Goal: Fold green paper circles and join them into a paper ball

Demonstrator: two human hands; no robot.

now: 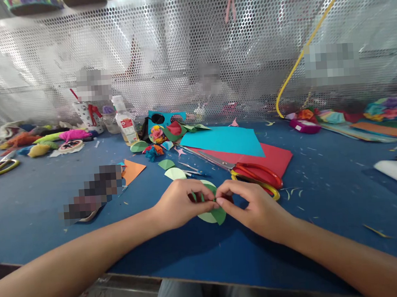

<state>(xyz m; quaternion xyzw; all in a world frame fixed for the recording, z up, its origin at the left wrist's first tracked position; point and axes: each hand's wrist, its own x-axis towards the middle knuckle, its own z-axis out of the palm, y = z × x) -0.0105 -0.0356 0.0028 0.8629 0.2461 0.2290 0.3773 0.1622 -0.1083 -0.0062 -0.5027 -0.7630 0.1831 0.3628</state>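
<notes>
My left hand (pixel 185 203) and my right hand (pixel 247 206) meet over the front part of the blue table, thumbs and forefingers pinched together. Between them is a small piece of green paper, mostly hidden by the fingers. Round light and dark green paper pieces (pixel 219 216) show beneath and behind the fingertips. Just beyond my left hand lie a pale green paper circle (pixel 175 173) and a darker green one (pixel 166 164). A pair of scissors (pixel 254 174) with red and yellow handles rests open-side away, right behind my right hand.
Red paper (pixel 276 159) and blue paper (pixel 225 140) lie behind the scissors. A bottle (pixel 125 121) and a patterned cup (pixel 85 114) stand at the back left, before a perforated metal screen (pixel 165 47). An orange paper piece (pixel 133 171) lies left; a purple box (pixel 304 126) sits back right.
</notes>
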